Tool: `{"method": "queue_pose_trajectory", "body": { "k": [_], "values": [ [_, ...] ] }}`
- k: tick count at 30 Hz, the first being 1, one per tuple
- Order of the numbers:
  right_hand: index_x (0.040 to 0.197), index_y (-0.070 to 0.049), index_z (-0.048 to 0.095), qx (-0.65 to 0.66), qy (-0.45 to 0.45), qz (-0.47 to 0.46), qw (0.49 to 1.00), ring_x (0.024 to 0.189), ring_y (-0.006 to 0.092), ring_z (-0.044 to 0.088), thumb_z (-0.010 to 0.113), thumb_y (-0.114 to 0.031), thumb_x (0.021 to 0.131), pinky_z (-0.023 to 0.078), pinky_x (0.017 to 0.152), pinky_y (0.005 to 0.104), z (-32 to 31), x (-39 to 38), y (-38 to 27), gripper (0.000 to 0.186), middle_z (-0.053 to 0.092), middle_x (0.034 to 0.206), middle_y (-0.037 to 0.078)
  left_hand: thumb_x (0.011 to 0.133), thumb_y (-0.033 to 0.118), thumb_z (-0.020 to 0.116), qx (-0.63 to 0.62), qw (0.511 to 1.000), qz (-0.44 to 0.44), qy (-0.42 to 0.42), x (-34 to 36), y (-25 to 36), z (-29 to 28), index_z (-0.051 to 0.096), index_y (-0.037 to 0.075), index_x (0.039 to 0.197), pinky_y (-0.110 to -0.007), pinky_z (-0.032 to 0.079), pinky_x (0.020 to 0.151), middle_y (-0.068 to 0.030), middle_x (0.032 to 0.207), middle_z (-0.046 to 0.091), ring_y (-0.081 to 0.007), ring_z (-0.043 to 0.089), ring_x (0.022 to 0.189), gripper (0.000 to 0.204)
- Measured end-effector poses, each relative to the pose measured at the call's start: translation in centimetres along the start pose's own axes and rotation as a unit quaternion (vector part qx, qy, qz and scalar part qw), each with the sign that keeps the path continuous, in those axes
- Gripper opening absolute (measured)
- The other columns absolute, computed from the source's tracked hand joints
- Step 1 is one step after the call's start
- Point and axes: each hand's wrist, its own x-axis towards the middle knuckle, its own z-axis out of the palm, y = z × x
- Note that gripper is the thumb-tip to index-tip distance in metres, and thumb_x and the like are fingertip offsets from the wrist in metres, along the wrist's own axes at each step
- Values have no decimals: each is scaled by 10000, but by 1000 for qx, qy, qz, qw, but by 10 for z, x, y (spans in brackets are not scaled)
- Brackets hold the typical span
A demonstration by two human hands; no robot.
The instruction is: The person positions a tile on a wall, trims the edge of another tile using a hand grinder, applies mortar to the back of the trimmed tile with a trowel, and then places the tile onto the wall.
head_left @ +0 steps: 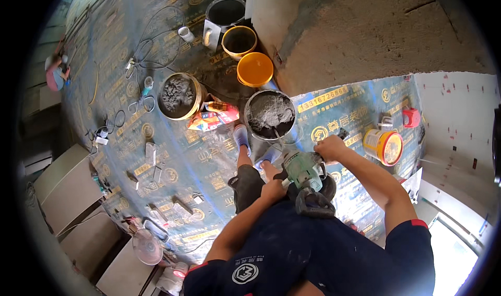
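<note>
I stand over a grey bucket (270, 116) filled with wet grey mortar. A green power mixer (303, 173) hangs in front of my body, its thin shaft running down into the mortar. My left hand (273, 189) grips the mixer's left handle. My right hand (330, 148) grips the handle on the other side. My two feet in light shoes (241, 137) stand right beside the bucket's near rim.
A tan bucket of dark lumpy mix (178, 95), a yellow bucket (239, 41), an orange lid (255, 69) and a black bucket (225, 11) stand beyond. A torn sack (215, 116) lies between buckets. A yellow tub (384, 146) lies right. Cables, a fan (147, 247) and stacked tiles sit left.
</note>
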Motion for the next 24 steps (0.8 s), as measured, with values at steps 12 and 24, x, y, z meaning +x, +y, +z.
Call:
{"method": "queue_pose_trajectory", "body": {
  "k": [12,24],
  "values": [
    [748,-133,700,-91,36,-18,995,761,301,685,562,-240,777,518,596,432,25,76,8,177,694,793,106,879,404,419,259,964,60,24,106,-100,123,440,-118,1195,-530,329,957,-391,1167,403,-493,388,1125,611],
    [802,-200,694,-151,88,-27,984,805,242,688,578,-273,759,532,621,421,10,76,-2,143,700,850,45,818,477,499,30,997,55,-53,98,-58,66,672,38,947,-703,175,927,-206,911,668,-404,631,918,489]
  ]
}}
